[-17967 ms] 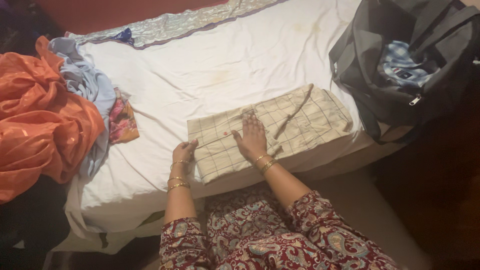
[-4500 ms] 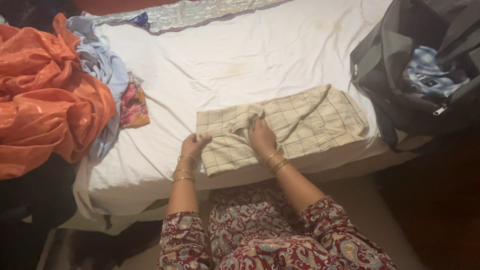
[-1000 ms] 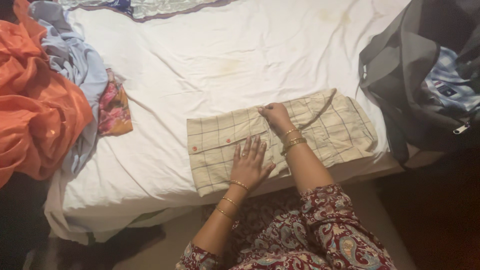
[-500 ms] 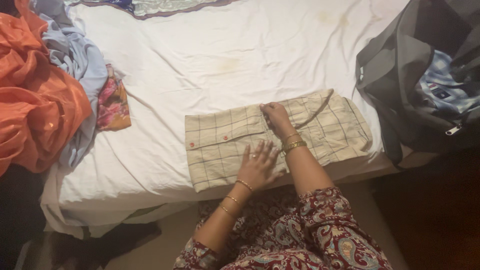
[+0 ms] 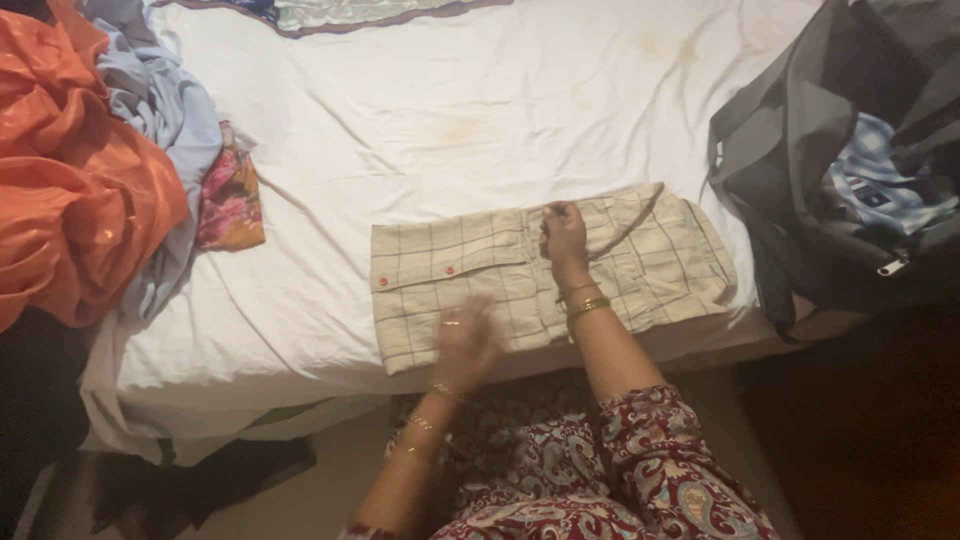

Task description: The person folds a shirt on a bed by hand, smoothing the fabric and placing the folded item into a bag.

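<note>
A cream checked shirt (image 5: 640,262) lies folded near the front edge of the white bed sheet (image 5: 450,120). My right hand (image 5: 564,238) rests on the middle of the shirt at its far edge, fingers curled down on the cloth. My left hand (image 5: 463,338) is blurred and lies over the shirt's near left part, fingers spread on the cloth. Both wrists wear gold bangles.
An open grey bag (image 5: 790,150) with a blue checked garment (image 5: 872,185) inside stands at the right on the bed. At the left lies a heap of orange cloth (image 5: 70,190), a pale blue garment (image 5: 165,110) and a small flowered cloth (image 5: 228,195).
My left hand has slid leftwards and nearer across the shirt's front part. My right hand has stayed on the far edge at the shirt's middle.
</note>
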